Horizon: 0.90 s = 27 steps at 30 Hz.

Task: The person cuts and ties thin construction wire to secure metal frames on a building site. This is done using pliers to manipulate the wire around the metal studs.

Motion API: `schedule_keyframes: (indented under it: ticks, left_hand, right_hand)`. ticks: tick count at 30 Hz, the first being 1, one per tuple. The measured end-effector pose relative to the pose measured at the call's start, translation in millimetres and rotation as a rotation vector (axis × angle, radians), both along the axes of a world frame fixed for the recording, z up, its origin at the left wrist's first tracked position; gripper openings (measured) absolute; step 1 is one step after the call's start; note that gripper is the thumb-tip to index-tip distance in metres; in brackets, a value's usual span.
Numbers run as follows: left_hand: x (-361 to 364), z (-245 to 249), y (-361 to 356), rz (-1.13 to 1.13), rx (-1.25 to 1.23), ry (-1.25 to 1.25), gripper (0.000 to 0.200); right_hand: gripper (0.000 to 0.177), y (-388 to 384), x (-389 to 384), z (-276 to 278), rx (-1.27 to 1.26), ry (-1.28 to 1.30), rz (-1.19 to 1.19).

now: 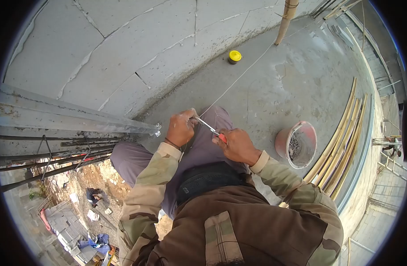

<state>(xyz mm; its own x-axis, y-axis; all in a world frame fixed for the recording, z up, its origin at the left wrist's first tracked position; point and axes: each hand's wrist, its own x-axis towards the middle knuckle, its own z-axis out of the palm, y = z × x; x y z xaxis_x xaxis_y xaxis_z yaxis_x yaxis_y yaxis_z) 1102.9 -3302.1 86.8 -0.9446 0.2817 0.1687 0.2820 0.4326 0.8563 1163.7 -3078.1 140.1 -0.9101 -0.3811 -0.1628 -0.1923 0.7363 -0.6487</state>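
Observation:
In the head view my right hand (pixel 240 144) is closed round a red-handled tool (pixel 222 138) with a slim metal shaft. The shaft points up and left, its far end right at the fingers of my left hand (pixel 181 127). Those left fingers are pinched together on a thin white string (pixel 232 84). From there the string runs taut up and right over the concrete floor, toward a bamboo pole (pixel 285 24). Both hands are held over my bent legs in grey trousers (pixel 203 144).
A grey block wall (pixel 137 48) rises ahead. A small yellow-lidded tub (pixel 234 56) stands near its base. To my right are a pinkish bucket (pixel 283 142) and long wooden strips (pixel 338 148). On the left, past metal bars (pixel 57 173), the ground drops far below, where a person (pixel 93 196) shows.

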Motion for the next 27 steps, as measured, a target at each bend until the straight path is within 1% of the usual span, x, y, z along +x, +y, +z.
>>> schedule_keyframes:
  ticks: [1,5,7,8,9,10,11,13,14,16,17,19,20,22,26,27]
  left_hand:
    - [-1,0,0,-0.004,-0.049,0.066,0.017]
    - [2,1,7,-0.032,0.008,0.093,0.019]
    - [5,6,1,-0.122,0.128,-0.351,0.011]
    - [6,8,-2,-0.127,0.125,-0.349,0.011]
    - [7,10,-5,-0.163,0.063,-0.140,0.004]
    - [9,13,-7,-0.198,0.000,0.067,0.006]
    - [12,17,-10,-0.199,-0.006,0.065,0.006]
    - [16,24,-16,-0.305,0.268,-0.049,0.004]
    - [20,22,-15,-0.304,0.265,-0.049,0.004]
    - [25,22,-7,-0.256,0.846,-0.378,0.015]
    - [26,26,-4,-0.255,0.845,-0.377,0.015]
    - [26,35,1,-0.311,0.912,-0.451,0.022]
    - [25,32,1,-0.314,0.913,-0.452,0.022]
    - [21,24,-3,-0.227,0.497,-0.312,0.026]
    - [23,24,-3,-0.210,0.432,-0.279,0.026]
    - [27,26,1,-0.184,0.505,-0.317,0.026]
  right_hand:
    - [0.034,4,2,3,0.000,0.020,0.001]
    - [0.034,20,10,5,-0.024,0.004,-0.018]
    - [0.033,26,9,2,-0.090,-0.173,-0.069]
    - [0.033,27,8,2,-0.092,-0.171,-0.075]
    - [0.031,28,7,3,-0.181,-0.216,-0.048]
    - [0.030,28,5,4,-0.273,-0.263,-0.020]
    - [0.030,26,4,5,-0.279,-0.264,-0.021]
    - [0.030,20,2,9,-0.423,-0.457,-0.089]
    - [0.030,19,1,9,-0.426,-0.457,-0.087]
    - [0.031,15,-4,10,-0.452,-0.476,-0.062]
    - [0.031,13,-6,13,-0.453,-0.475,-0.061]
    - [0.022,11,-7,20,-0.440,-0.496,-0.011]
    - [0.022,10,-7,20,-0.440,-0.496,-0.013]
    - [0.023,8,-6,20,-0.471,-0.498,-0.003]
    - [0.024,7,-3,16,-0.508,-0.428,0.005]
    - [0.023,6,-2,16,-0.513,-0.431,0.007]
